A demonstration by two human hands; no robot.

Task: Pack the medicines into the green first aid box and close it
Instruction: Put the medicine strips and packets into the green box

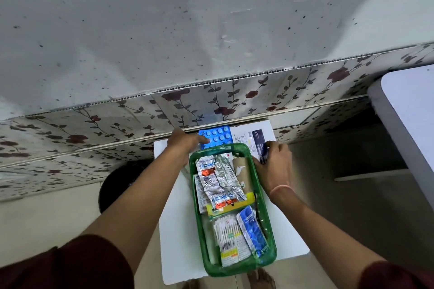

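1. While the green box [265, 237] sat open in the lower middle of the frame on a small white table [178, 230], both hands reached past its far end, so packing looked only partly done.
2. The left hand [182, 142] lay just left of the box's top edge, its fingertips pressed on a blue tablet strip [217, 135] lying flat on the table against the wall; whether it had a real grip yet could not be told.
3. The right hand [276, 159], just right of the box's upper corner, pinched a dark blue medicine carton [259, 145] by its edge, with a white printed pack [242, 135] lying beside it.
4. By my judgement the step in hand was gathering the last loose medicines, and the next move called for lifting both pieces over the rim and laying them flat on the pile.
5. No lid showed anywhere in the frame, so closing would first call for finding it.
6. Counted in the box: two crumpled foil strips [217, 180], one yellow-edged pack [230, 205] under them, one packet of cotton buds [229, 232], one blue and white sachet [252, 230], and one brown card piece [243, 171].
7. Outside the box three items were counted: one blue strip, one dark carton, one white pack.
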